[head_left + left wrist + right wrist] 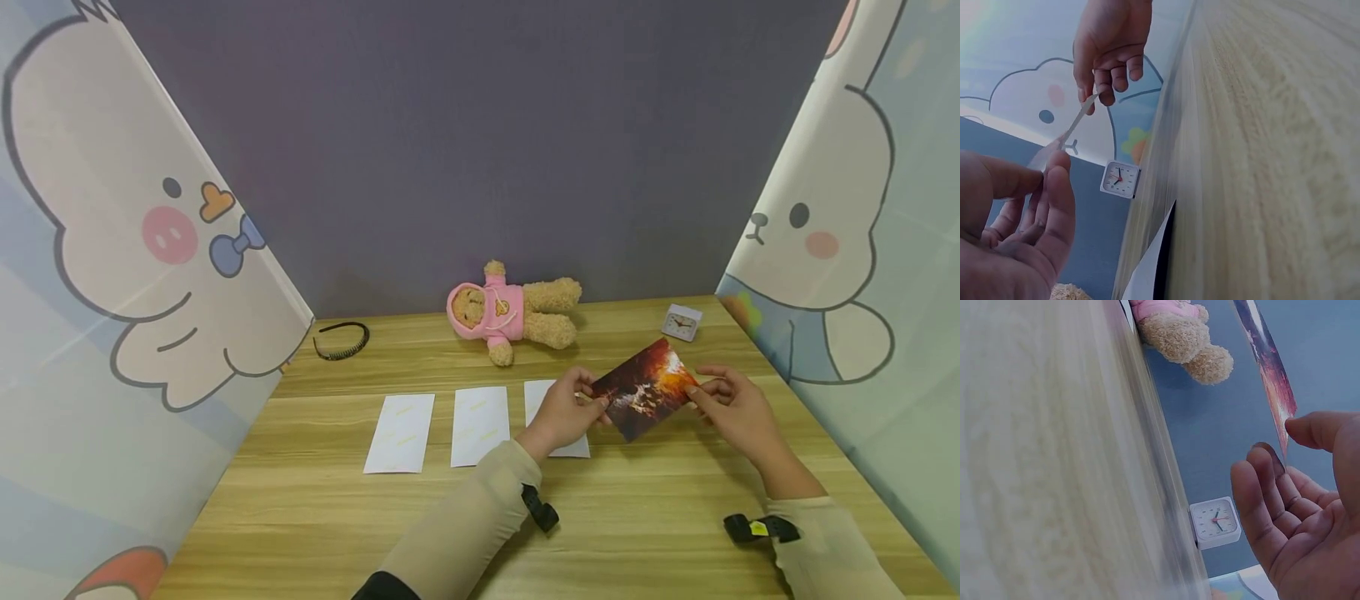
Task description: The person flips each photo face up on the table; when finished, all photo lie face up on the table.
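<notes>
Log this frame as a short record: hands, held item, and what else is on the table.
Left hand: pinches the picture card's left end
Right hand: pinches its right end
Picture card: dark with fiery orange, held above the table
White sheets: three in a row, rightmost partly hidden
Back left: black headband
Back middle: teddy bear, lying, pink hoodie
Back right: small white clock

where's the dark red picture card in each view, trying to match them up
Head: the picture card is right of centre, between the left hand and right hand.
Left wrist: upper left, nearly edge-on.
Right wrist: upper right, a slanted strip running off the top edge.
Shared landmark: the white clock, visible in all three.
</notes>
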`<state>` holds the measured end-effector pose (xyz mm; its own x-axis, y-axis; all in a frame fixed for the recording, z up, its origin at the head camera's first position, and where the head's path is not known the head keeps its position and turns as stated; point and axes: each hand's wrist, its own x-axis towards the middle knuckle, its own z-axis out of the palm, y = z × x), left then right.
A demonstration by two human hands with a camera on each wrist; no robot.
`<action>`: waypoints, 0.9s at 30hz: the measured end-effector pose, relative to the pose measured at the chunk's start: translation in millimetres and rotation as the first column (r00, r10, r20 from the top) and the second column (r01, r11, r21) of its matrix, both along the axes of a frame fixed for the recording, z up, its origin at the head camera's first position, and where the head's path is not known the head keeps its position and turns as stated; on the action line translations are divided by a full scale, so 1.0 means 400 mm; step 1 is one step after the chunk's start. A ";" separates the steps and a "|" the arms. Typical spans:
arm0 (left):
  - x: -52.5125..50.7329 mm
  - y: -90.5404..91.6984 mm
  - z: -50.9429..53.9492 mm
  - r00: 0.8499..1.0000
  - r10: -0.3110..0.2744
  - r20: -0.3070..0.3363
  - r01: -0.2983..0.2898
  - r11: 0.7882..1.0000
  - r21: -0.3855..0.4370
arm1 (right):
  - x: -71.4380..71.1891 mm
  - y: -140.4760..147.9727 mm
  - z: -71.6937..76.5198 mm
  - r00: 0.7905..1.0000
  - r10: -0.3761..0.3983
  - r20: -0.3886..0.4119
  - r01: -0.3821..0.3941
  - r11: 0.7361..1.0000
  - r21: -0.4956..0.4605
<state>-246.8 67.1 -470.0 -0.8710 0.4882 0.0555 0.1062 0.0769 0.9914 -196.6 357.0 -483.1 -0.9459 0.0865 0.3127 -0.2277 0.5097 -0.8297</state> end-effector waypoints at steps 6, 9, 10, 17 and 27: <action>-0.003 0.001 -0.008 0.998 -0.062 0.030 0.060 0.995 0.073 | 0.003 -0.004 0.004 0.999 0.017 0.049 -0.014 0.997 -0.071; -0.001 0.002 -0.007 0.994 -0.097 0.042 0.092 0.991 0.095 | 0.003 -0.005 0.004 0.998 0.044 0.055 -0.037 0.991 -0.131; -0.001 0.002 -0.006 0.993 -0.108 0.044 0.103 0.990 0.101 | 0.003 -0.006 0.004 0.997 0.055 0.055 -0.046 0.987 -0.154; 0.004 0.005 -0.001 0.984 -0.167 0.062 0.157 0.977 0.143 | 0.001 -0.015 0.002 0.982 0.187 0.030 -0.160 0.906 -0.391; 0.004 0.004 -0.011 0.982 -0.181 0.048 0.180 0.983 0.036 | 0.004 -0.018 -0.005 0.965 0.262 -0.016 -0.233 0.827 -0.511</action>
<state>-245.1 68.7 -474.5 -0.7707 0.6364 0.0314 0.0653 0.0300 0.9974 -195.2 349.7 -485.0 -0.9706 -0.0211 0.2397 -0.2384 -0.0506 -0.9698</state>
